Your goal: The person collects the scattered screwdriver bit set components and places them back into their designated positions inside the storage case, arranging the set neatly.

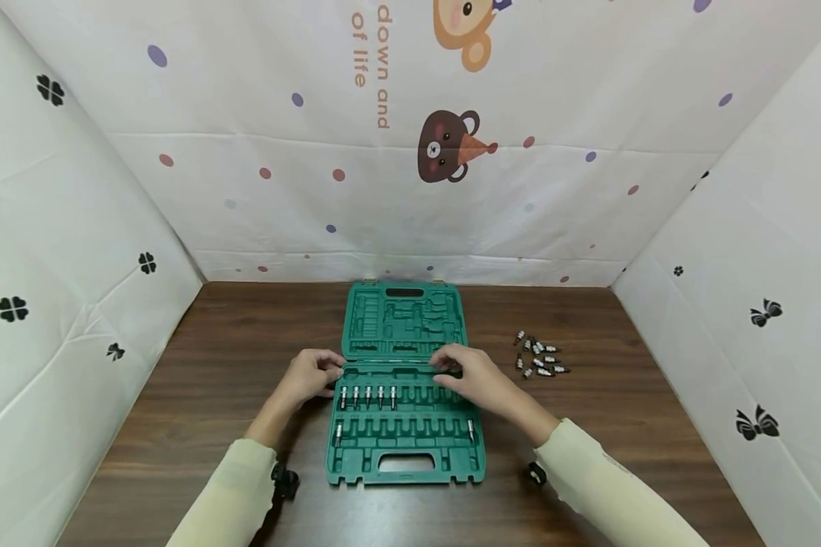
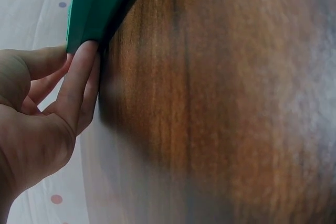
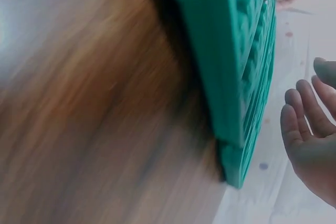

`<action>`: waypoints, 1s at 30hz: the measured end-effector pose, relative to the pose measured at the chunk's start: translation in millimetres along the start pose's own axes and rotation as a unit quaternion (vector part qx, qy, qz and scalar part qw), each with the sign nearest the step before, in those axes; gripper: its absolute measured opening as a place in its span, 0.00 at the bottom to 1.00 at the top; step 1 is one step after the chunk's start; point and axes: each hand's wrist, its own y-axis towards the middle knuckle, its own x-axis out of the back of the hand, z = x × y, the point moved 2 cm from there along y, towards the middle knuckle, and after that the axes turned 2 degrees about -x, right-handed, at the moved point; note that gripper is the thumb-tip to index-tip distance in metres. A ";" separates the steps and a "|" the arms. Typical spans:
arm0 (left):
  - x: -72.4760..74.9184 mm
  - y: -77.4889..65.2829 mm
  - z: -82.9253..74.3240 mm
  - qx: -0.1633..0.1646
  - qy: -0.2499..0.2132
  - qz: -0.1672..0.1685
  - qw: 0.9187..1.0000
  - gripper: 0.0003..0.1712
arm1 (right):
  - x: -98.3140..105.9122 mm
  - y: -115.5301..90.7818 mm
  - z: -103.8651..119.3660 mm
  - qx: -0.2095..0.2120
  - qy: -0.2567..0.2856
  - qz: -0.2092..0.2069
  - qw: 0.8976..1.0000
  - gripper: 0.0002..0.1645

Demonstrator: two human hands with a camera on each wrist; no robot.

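Observation:
A green plastic case lies unfolded on the table, its lid tipped back toward the wall. Several silver-and-black socket bits stand in the left part of its upper row. In the lower row, one bit sits at the left end and another at the right end. My left hand pinches the case's left edge near the hinge, thumb and fingertips against the green wall. Over the upper right slots hovers my right hand, fingers loosely bent, with nothing seen between them.
To the right of the case, a loose pile of several more socket bits lies on the brown wooden table. White printed sheets rise behind the table and along both sides.

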 end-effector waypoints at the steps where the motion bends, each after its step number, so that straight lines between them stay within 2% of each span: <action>1: -0.1 -0.2 -0.6 0.000 0.001 0.000 1.000 0.11 | 2.7 -3.5 -3.3 0.000 0.000 -0.007 1.000 0.17; 12: -1.7 0.5 1.0 -0.003 0.001 -0.003 1.000 0.11 | 33.1 -38.1 -38.6 -0.030 -0.002 -0.093 0.995 0.17; 21: -0.8 -0.2 -0.2 -0.002 -0.002 -0.008 1.000 0.11 | 55.0 -61.6 -65.8 -0.041 -0.047 -0.152 0.986 0.19; 25: -1.0 -0.6 -1.0 -0.003 0.001 -0.009 1.000 0.11 | 62.4 -71.1 -79.4 -0.051 -0.068 -0.165 0.983 0.19; 30: -1.7 -1.1 -1.2 -0.001 0.002 -0.009 1.000 0.11 | 71.1 -81.8 -96.4 -0.060 -0.100 -0.195 0.974 0.20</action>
